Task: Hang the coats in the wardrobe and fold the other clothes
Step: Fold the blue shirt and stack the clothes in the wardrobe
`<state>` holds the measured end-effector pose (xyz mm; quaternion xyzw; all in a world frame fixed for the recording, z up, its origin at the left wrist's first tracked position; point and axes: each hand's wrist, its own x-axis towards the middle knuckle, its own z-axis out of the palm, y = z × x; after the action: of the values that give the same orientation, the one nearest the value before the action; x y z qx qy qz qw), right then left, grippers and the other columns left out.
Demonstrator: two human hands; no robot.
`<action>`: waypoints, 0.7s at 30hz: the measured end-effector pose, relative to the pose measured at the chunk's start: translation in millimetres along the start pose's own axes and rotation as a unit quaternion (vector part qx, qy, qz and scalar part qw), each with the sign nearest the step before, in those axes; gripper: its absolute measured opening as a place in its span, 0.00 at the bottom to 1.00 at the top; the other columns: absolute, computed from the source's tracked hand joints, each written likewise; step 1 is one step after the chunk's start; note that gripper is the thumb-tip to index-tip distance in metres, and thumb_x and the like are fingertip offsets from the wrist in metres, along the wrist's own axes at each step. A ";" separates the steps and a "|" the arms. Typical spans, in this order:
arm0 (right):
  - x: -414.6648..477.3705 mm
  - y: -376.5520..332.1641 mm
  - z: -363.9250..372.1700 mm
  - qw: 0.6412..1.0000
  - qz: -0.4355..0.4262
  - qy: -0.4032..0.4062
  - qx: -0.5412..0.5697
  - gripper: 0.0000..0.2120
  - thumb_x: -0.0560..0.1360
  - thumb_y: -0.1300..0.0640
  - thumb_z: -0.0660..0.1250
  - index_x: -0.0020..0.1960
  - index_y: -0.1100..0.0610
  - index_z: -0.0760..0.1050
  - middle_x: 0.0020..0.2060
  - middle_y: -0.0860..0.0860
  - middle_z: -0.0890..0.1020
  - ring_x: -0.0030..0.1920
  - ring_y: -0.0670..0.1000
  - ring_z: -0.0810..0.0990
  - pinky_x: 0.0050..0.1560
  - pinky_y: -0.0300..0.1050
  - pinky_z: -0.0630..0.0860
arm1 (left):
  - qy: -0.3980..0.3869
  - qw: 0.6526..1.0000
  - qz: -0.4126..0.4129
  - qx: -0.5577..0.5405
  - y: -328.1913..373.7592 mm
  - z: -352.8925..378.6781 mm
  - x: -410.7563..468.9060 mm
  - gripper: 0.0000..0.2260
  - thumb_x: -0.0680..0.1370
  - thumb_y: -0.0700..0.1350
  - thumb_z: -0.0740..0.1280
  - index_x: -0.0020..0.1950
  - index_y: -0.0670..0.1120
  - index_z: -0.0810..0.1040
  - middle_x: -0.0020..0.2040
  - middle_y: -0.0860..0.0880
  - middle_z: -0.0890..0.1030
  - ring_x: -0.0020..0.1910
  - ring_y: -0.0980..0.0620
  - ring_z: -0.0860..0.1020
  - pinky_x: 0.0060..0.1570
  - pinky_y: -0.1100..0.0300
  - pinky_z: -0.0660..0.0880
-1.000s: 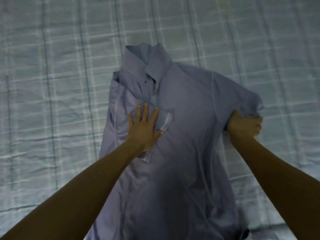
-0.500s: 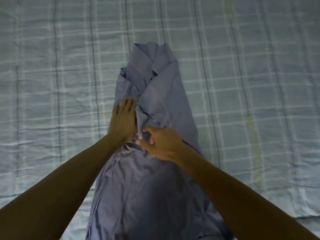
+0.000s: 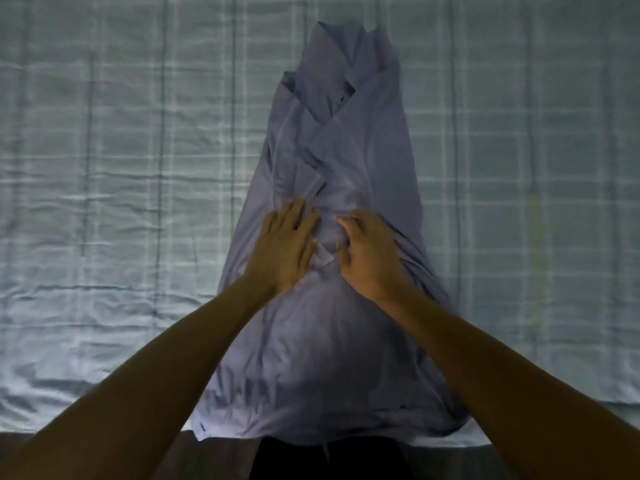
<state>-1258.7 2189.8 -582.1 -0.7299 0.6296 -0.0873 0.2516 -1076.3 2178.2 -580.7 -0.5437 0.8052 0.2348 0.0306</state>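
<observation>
Blue-grey shirt (image 3: 346,341) folded narrow, hem at near bed (image 3: 86,419) edge, left hand (image 3: 284,251) flat on it, right hand (image 3: 367,258) pinching a fold, wide sheet (image 3: 519,168) on both sides

I'm seeing a plain lavender-blue shirt (image 3: 363,150) lying on a pale blue-grey bedsheet (image 3: 121,202) that's showing a checked grid pattern.

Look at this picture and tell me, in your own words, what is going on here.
A person is folding a blue-grey shirt laid on a checked bedsheet, collar at the far end. Both sides lie folded in over the middle, making a narrow strip. The left hand presses flat on the overlap; the right hand beside it curls its fingers into the cloth. It is not yet folded end to end.
</observation>
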 end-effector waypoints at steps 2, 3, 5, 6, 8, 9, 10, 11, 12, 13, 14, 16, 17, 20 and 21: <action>-18.2 -2.6 4.8 1.000 -0.007 -0.001 -0.011 0.20 0.69 0.57 0.67 0.61 0.60 0.74 0.59 0.60 0.76 0.57 0.62 0.75 0.56 0.54 0.73 | -0.001 1.000 -0.007 -0.016 6.1 10.3 -21.5 0.22 0.78 0.50 0.55 0.69 0.43 0.68 0.71 0.36 0.67 0.68 0.36 0.67 0.63 0.39 0.66; -28.9 -3.6 7.5 1.000 -0.012 -0.001 -0.012 0.21 0.69 0.58 0.68 0.61 0.59 0.74 0.59 0.60 0.75 0.57 0.61 0.75 0.57 0.53 0.72 | 0.000 1.000 -0.016 -0.024 8.1 16.5 -34.0 0.22 0.78 0.50 0.56 0.69 0.43 0.67 0.70 0.36 0.67 0.68 0.36 0.67 0.64 0.39 0.65; -51.3 -4.5 14.8 1.000 -0.016 0.005 -0.012 0.22 0.68 0.59 0.69 0.61 0.59 0.74 0.59 0.60 0.76 0.58 0.61 0.74 0.58 0.53 0.71 | 0.002 0.998 -0.051 -0.034 9.5 30.0 -61.1 0.23 0.77 0.50 0.55 0.70 0.42 0.67 0.71 0.36 0.67 0.69 0.37 0.66 0.66 0.38 0.63; -63.4 -3.7 19.4 1.000 -0.011 0.005 -0.017 0.22 0.68 0.59 0.69 0.62 0.59 0.73 0.58 0.60 0.76 0.58 0.61 0.74 0.58 0.54 0.72 | 0.004 0.997 -0.074 -0.036 9.2 36.3 -74.8 0.23 0.77 0.50 0.55 0.70 0.42 0.67 0.70 0.36 0.67 0.69 0.37 0.66 0.66 0.38 0.63; -88.3 0.2 30.4 1.000 0.008 -0.006 -0.025 0.22 0.69 0.59 0.68 0.62 0.59 0.73 0.58 0.61 0.76 0.57 0.63 0.74 0.57 0.56 0.73 | 0.014 0.993 -0.116 -0.026 3.6 48.6 -101.6 0.22 0.77 0.49 0.56 0.69 0.41 0.68 0.70 0.35 0.67 0.69 0.36 0.65 0.66 0.38 0.62; -100.7 2.7 36.8 0.999 0.012 -0.011 -0.031 0.21 0.70 0.59 0.68 0.62 0.59 0.73 0.59 0.62 0.75 0.58 0.63 0.75 0.57 0.56 0.74 | 0.021 0.991 -0.134 -0.014 -0.4 53.9 -114.4 0.22 0.77 0.48 0.57 0.69 0.40 0.68 0.70 0.35 0.66 0.70 0.36 0.64 0.67 0.38 0.62; -113.2 4.5 44.2 0.999 0.013 -0.012 -0.041 0.20 0.70 0.59 0.67 0.61 0.60 0.74 0.60 0.63 0.75 0.59 0.64 0.75 0.58 0.57 0.73 | 0.031 0.988 -0.148 -0.002 -5.0 57.9 -126.9 0.22 0.77 0.48 0.58 0.69 0.40 0.68 0.71 0.34 0.64 0.71 0.36 0.63 0.68 0.38 0.60; -125.1 5.8 51.1 0.998 0.012 -0.011 -0.053 0.19 0.71 0.58 0.66 0.62 0.60 0.74 0.62 0.63 0.75 0.61 0.64 0.74 0.59 0.57 0.72 | 0.043 0.986 -0.160 0.005 -9.7 61.5 -138.8 0.22 0.78 0.49 0.58 0.69 0.40 0.67 0.73 0.35 0.62 0.72 0.36 0.60 0.69 0.39 0.59; -136.6 5.2 58.0 0.998 0.014 -0.009 -0.066 0.19 0.72 0.57 0.65 0.62 0.60 0.74 0.64 0.64 0.74 0.64 0.64 0.73 0.61 0.59 0.70 | 0.061 0.983 -0.171 0.000 -14.2 64.8 -151.4 0.23 0.78 0.49 0.59 0.70 0.40 0.65 0.74 0.35 0.60 0.73 0.37 0.59 0.70 0.40 0.57; -146.4 2.4 64.1 0.997 0.020 -0.005 -0.077 0.20 0.73 0.55 0.62 0.64 0.60 0.74 0.65 0.64 0.72 0.66 0.65 0.71 0.62 0.60 0.69 | 0.081 0.979 -0.185 -0.016 -18.2 68.0 -163.6 0.23 0.79 0.50 0.60 0.71 0.40 0.64 0.74 0.36 0.59 0.73 0.38 0.58 0.70 0.40 0.56; -154.6 -2.8 69.3 0.996 0.031 -0.001 -0.084 0.20 0.74 0.55 0.61 0.65 0.60 0.73 0.66 0.64 0.71 0.67 0.65 0.70 0.64 0.61 0.67 | 0.096 0.974 -0.203 -0.034 -21.2 71.6 -174.9 0.25 0.79 0.51 0.61 0.72 0.41 0.62 0.74 0.36 0.58 0.73 0.38 0.58 0.69 0.41 0.55; -166.3 -18.0 79.1 0.996 0.057 0.003 -0.074 0.21 0.75 0.55 0.61 0.66 0.61 0.72 0.68 0.65 0.69 0.68 0.66 0.68 0.65 0.61 0.65 | 0.118 0.958 -0.255 -0.060 -23.7 75.3 -198.0 0.29 0.77 0.53 0.63 0.74 0.41 0.59 0.73 0.37 0.61 0.71 0.38 0.62 0.66 0.40 0.59; -171.7 -25.7 83.1 0.995 0.072 0.004 -0.065 0.21 0.74 0.55 0.62 0.66 0.61 0.72 0.68 0.66 0.68 0.68 0.67 0.67 0.66 0.61 0.64 | 0.125 0.948 -0.285 -0.069 -23.1 75.6 -208.3 0.30 0.76 0.53 0.64 0.74 0.41 0.59 0.71 0.37 0.65 0.68 0.37 0.65 0.63 0.41 0.62; -190.8 -46.9 89.1 0.995 0.085 0.001 -0.058 0.21 0.74 0.55 0.62 0.65 0.62 0.73 0.68 0.67 0.69 0.67 0.68 0.68 0.64 0.62 0.66 | 0.099 0.931 -0.338 -0.096 -18.5 70.4 -229.8 0.29 0.75 0.51 0.66 0.71 0.41 0.61 0.61 0.37 0.73 0.59 0.36 0.71 0.57 0.43 0.66; -198.0 -51.1 90.7 0.995 0.082 -0.003 -0.060 0.21 0.74 0.56 0.63 0.65 0.62 0.73 0.67 0.67 0.69 0.66 0.68 0.69 0.63 0.62 0.67 | 0.083 0.928 -0.344 -0.114 -18.7 68.3 -234.8 0.25 0.75 0.49 0.65 0.69 0.41 0.63 0.57 0.37 0.76 0.55 0.36 0.73 0.54 0.45 0.68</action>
<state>-1211.7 2408.0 -598.1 -0.6900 0.6905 -0.0267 0.2155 -978.2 2402.9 -576.3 -0.8049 0.5358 0.2543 -0.0192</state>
